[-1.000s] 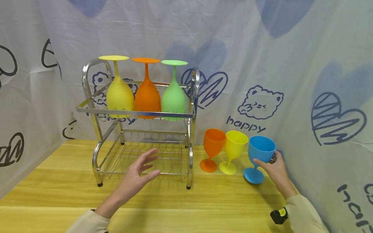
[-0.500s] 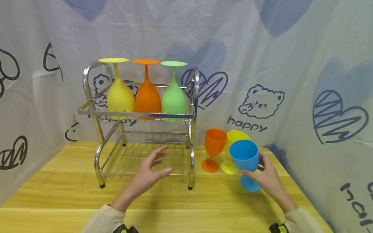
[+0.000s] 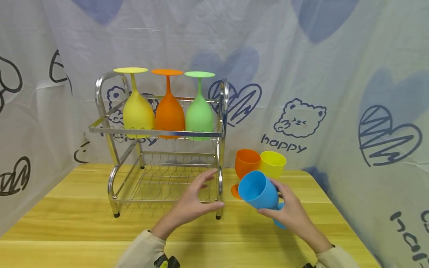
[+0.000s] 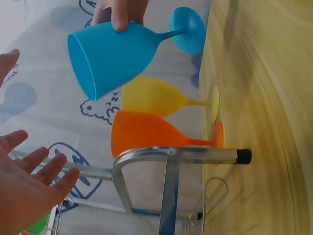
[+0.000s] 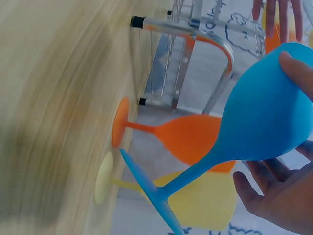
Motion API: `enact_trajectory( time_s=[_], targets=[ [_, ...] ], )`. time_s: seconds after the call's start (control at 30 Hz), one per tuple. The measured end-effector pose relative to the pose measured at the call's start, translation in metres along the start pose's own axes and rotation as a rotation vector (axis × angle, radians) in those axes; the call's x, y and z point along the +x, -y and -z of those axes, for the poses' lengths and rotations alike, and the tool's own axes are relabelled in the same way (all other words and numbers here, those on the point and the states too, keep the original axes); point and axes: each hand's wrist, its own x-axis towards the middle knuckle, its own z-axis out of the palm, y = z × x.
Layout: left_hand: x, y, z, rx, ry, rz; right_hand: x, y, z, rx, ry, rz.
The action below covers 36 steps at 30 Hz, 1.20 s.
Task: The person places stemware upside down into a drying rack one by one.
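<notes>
A blue goblet (image 3: 259, 191) is gripped round its bowl by my right hand (image 3: 291, 212). It hangs above the table, tilted with its mouth toward the left, and in the right wrist view its foot (image 5: 151, 193) is off the surface. My left hand (image 3: 191, 204) is held in the air before the rack's right front leg, fingers spread and nothing in them. Behind the blue goblet, an orange goblet (image 3: 247, 162) and a yellow goblet (image 3: 273, 163) stand upright on the table. The blue one hides part of both in the head view.
A two-tier metal rack (image 3: 167, 132) stands left of centre. On its top tier sit an upside-down yellow goblet (image 3: 138, 113), an orange one (image 3: 169, 115) and a green one (image 3: 199, 115). Wire slots (image 3: 171, 182) form the lower tier. Printed cloth surrounds the wooden table (image 3: 83, 223).
My right hand has lifted the blue goblet from the right side, carried it left and toward me, and tipped it over. The left hand has moved right, toward the goblet.
</notes>
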Motion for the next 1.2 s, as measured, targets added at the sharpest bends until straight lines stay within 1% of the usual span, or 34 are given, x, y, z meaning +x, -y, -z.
enact_trajectory(
  time_s=[0.17,0.33,0.43,0.53,0.6,0.73,0.9,0.97,1.03,1.1,1.2],
  targets=[
    [0.005,0.000,-0.009,0.016,0.041,-0.040,-0.002,0.007,-0.009,-0.085,0.002,0.102],
    [0.006,0.000,-0.016,0.042,0.077,-0.079,-0.002,0.014,-0.018,-0.146,0.013,0.194],
    [0.006,0.000,-0.019,0.065,0.097,-0.082,-0.003,0.018,-0.023,-0.188,0.017,0.269],
    [0.005,0.000,-0.021,0.072,0.122,-0.080,-0.003,0.022,-0.027,-0.224,0.028,0.325],
    [0.005,0.001,-0.022,0.072,0.136,-0.076,-0.004,0.025,-0.028,-0.235,0.041,0.336],
    [0.004,0.002,-0.022,0.075,0.153,-0.073,-0.005,0.027,-0.029,-0.250,0.054,0.329],
    [0.004,0.005,-0.021,0.064,0.172,-0.074,-0.005,0.026,-0.031,-0.276,0.049,0.343],
    [0.004,0.005,-0.021,0.048,0.172,-0.072,-0.005,0.026,-0.032,-0.284,0.041,0.360],
    [0.003,0.006,-0.022,0.024,0.158,-0.066,-0.005,0.027,-0.033,-0.287,0.029,0.377],
    [0.003,0.008,-0.022,0.000,0.132,-0.064,-0.006,0.027,-0.034,-0.288,0.011,0.395],
    [0.001,0.013,-0.024,-0.047,0.076,-0.056,-0.007,0.027,-0.035,-0.290,-0.034,0.431]
  ],
)
